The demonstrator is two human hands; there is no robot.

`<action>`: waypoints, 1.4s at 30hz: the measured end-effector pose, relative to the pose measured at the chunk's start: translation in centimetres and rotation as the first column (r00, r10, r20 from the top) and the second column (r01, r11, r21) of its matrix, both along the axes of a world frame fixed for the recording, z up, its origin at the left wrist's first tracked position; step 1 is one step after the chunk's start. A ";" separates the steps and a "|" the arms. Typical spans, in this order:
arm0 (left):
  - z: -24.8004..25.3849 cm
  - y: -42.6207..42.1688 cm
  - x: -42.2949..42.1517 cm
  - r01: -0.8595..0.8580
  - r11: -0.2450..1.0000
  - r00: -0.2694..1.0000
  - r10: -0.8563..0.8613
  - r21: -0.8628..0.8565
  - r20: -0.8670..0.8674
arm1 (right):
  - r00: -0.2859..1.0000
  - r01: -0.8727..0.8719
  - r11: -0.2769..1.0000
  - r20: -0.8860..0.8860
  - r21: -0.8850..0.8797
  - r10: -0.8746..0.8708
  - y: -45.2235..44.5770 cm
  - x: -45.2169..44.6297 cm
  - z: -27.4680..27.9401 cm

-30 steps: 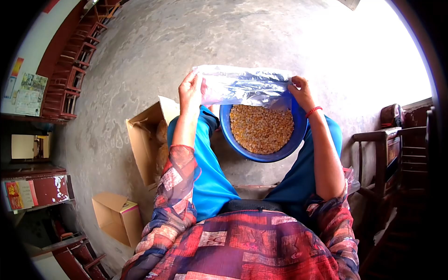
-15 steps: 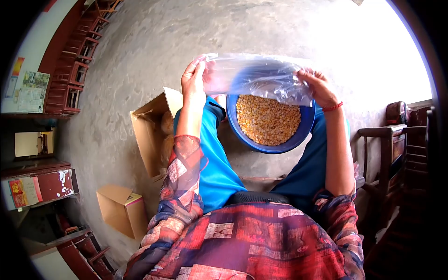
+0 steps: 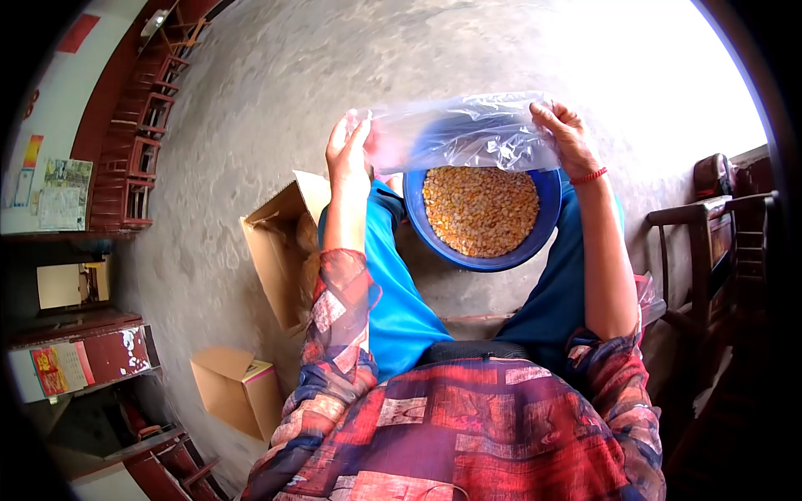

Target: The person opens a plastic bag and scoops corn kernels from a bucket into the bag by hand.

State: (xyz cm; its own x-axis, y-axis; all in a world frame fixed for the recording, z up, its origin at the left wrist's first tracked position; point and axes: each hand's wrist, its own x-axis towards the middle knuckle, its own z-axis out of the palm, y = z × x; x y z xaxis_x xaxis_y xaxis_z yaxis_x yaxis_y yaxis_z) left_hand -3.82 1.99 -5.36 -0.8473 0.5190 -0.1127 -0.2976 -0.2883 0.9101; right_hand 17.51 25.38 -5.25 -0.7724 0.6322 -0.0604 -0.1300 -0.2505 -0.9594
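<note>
A clear plastic bag [image 3: 468, 129] is stretched sideways between my two hands, above the far part of a blue basin [image 3: 550, 225]. My left hand [image 3: 347, 150] pinches the bag's left end. At the other end my right hand [image 3: 570, 138], with a red bracelet at the wrist, grips the plastic between thumb and fingers. Yellow and whitish corn kernels [image 3: 480, 213] fill the bottom of the basin, which sits between my knees. The bag covers the basin's far rim, seen dimly through the plastic.
Left of my leg stands an open cardboard box [image 3: 280, 250] with brownish round things inside. A smaller cardboard box [image 3: 238, 392] is nearer me. Wooden chairs [image 3: 125, 184] line the left wall; a dark wooden chair [image 3: 710, 250] stands at right. The floor [image 3: 276, 100] is bare concrete.
My right hand has risen slightly, and the bag's right part has lifted with it, uncovering a little more of the corn. The whole view has shifted slightly.
</note>
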 end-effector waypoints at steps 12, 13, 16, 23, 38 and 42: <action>-0.2 2.7 3.1 -0.114 0.983 0.859 0.024 -0.145 -0.512 | 0.995 -0.098 0.992 0.008 0.084 0.098 -2.1 -1.4 0.2; 0.1 3.0 3.9 -0.042 0.993 0.861 -0.022 -0.114 -0.508 | 0.991 -0.129 0.982 0.055 0.136 0.123 -2.2 -1.7 0.0; 0.5 3.3 5.7 0.213 0.955 0.863 -0.283 -0.208 -0.419 | 0.978 -0.183 0.944 0.146 0.275 0.148 -3.3 -2.4 -0.8; 0.6 4.2 7.8 0.470 0.840 0.799 -0.535 -0.269 -0.275 | 0.968 -0.241 0.769 0.094 0.592 0.231 -5.6 -3.5 -2.6; 0.7 3.4 5.1 0.268 0.963 0.963 -0.268 -0.011 -0.029 | 0.945 -0.277 0.960 0.187 0.031 0.267 -5.0 -2.4 0.4; 2.5 3.5 6.2 0.378 0.916 0.924 -0.383 -0.136 -0.012 | 0.895 -0.389 0.907 0.302 0.163 0.329 -4.6 -2.5 -0.3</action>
State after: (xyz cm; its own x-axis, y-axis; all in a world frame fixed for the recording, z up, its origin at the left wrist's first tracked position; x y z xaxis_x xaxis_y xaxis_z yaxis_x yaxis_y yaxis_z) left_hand 2.33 5.48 -2.90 -0.5939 0.7859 -0.1722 -0.3268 -0.0401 0.9443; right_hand 15.00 20.78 -5.57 -0.9235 0.3350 -0.1868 0.1923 -0.0170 -0.9812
